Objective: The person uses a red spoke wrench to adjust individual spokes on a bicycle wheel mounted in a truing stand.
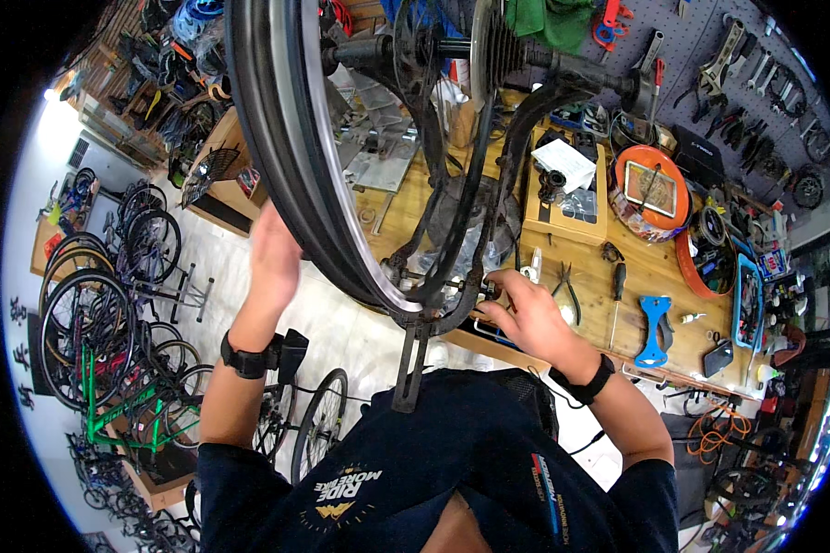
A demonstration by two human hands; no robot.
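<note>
A bicycle wheel with a black tyre (290, 184) and a silver rim stands upright in a dark metal truing stand (516, 147). Its cassette (503, 60) sits at the hub, to the right of the spokes. My left hand (275, 258) is at the tyre's left side, slightly blurred, fingers stretched out and partly hidden by the tyre. At the lower right of the stand, my right hand (530, 318) has its thumb and fingers closed around a small dark adjusting knob (489, 289). The stand's slotted bar (409, 369) points toward my chest.
Behind the stand runs a wooden workbench (586, 267). On it lie pliers (570, 293), a screwdriver (617, 295), a blue tool (654, 330), an open cardboard box (563, 217) and an orange round container (681, 189). Several bicycles (101, 369) stand on the left.
</note>
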